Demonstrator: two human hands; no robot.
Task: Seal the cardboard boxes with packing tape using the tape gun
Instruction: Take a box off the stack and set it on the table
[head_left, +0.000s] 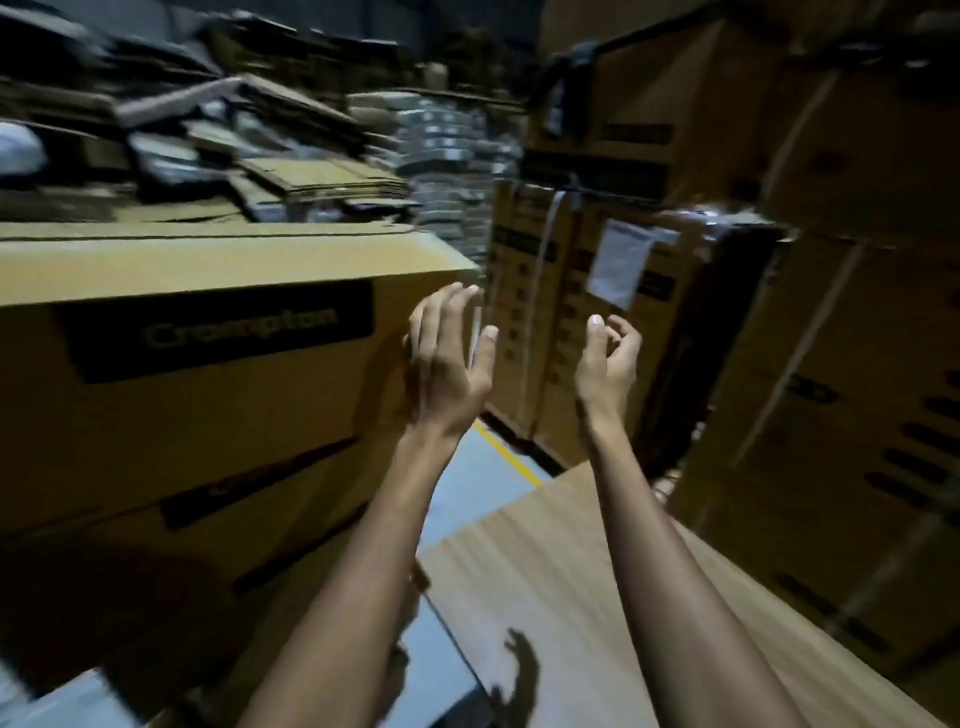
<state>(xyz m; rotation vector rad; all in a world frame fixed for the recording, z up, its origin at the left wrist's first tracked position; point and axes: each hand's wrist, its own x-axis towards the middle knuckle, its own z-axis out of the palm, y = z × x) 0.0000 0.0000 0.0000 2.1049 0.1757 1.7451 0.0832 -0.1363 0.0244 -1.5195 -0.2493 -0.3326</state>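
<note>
A large brown cardboard box (208, 374) with a dark printed label fills the left of the head view, stacked on another box. My left hand (449, 358) is raised at the box's right corner, fingers straight and spread, holding nothing; whether it touches the box is unclear. My right hand (608, 364) hangs in the air to the right, fingers loosely curled, empty. A flat cardboard surface (571, 597) lies below my forearms. No tape gun is in view. The picture is blurred.
Stacked strapped boxes (587, 312) stand straight ahead, one with a white paper label. Taller boxes (857, 364) wall in the right side. Flattened cardboard (208, 145) is piled behind the left box. Grey floor with a yellow line (509, 457) runs between the stacks.
</note>
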